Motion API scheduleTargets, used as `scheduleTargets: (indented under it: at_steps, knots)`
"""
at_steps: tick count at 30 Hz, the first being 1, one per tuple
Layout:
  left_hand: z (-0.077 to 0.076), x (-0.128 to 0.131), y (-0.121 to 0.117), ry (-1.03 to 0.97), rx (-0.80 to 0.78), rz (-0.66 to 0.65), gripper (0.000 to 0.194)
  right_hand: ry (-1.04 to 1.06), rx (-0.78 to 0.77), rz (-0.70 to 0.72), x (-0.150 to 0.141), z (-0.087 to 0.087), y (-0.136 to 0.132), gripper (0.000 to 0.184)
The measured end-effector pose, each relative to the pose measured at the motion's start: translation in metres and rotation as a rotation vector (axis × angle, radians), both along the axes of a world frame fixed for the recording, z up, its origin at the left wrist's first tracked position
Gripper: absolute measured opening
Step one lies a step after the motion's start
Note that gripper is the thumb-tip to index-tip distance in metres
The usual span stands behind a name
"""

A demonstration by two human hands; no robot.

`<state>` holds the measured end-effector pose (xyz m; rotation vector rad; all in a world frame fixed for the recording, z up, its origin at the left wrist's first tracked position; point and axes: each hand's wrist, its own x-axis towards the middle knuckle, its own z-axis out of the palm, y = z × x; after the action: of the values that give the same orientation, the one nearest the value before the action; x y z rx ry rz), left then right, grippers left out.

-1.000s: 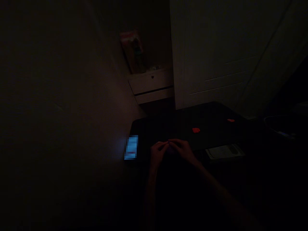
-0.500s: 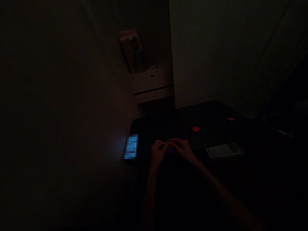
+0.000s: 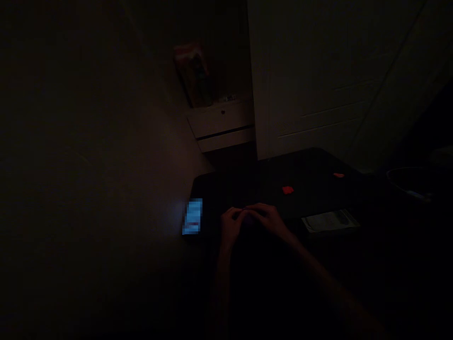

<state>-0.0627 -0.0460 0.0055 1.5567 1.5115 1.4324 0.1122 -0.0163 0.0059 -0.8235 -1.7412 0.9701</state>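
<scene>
In dim light, my left hand [image 3: 232, 224] and my right hand [image 3: 268, 218] meet over the near edge of a dark table [image 3: 247, 184]. The fingers of both are closed in a pinch on a small, dark purplish piece [image 3: 248, 219]. It looks thin, perhaps like paper, but its kind is too dark to make out. My fingers cover most of it. Beyond my right hand, a small red folded or crumpled piece [image 3: 288, 190] lies on the table.
A second red piece [image 3: 339, 175] lies farther right. A glowing, blurred screen [image 3: 193, 216] stands at the table's left end by the wall. Right of my hands is a flat printed stack [image 3: 331, 221]. Drawers [image 3: 226, 123] and a pale door panel [image 3: 311, 94] stand behind.
Both hands remain together, with my fingertips slightly shifted and the thumbs closer to each other. A little more of the purplish piece shows below them. Everything else stays in place.
</scene>
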Motion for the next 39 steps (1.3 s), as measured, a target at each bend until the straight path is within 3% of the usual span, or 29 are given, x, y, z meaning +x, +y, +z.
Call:
scheduleTargets:
  at_steps: [5,12,17,22,30,35,39]
  knots:
    - [0.0008,-0.0032,-0.0010,0.049,0.033,0.028,0.022,-0.003,0.008,0.012,-0.0022,0.0021,-0.0025,0.024]
    - [0.0007,-0.0059,-0.0011,-0.043,0.039,0.064,0.027,-0.036,-0.047,-0.016,-0.0036,0.0000,-0.0017,0.028]
    - [0.0013,-0.0047,0.0019,-0.121,-0.054,0.000,0.034,-0.004,-0.023,-0.044,-0.0008,0.0005,-0.0005,0.026]
    - [0.0049,-0.0025,0.0006,-0.118,-0.031,-0.050,0.033,-0.009,0.023,-0.013,0.0001,0.0009,-0.0008,0.027]
    - [0.0006,-0.0063,-0.0014,-0.083,-0.028,0.031,0.032,-0.015,0.042,-0.032,-0.0035,-0.0009,-0.0028,0.025]
    - [0.0030,-0.0084,-0.0015,-0.093,-0.050,-0.012,0.032,-0.035,0.020,0.024,-0.0045,-0.0001,-0.0028,0.027]
    - [0.0062,-0.0066,-0.0004,-0.094,-0.058,-0.035,0.039,-0.016,-0.035,-0.051,-0.0046,-0.0027,-0.0009,0.025]
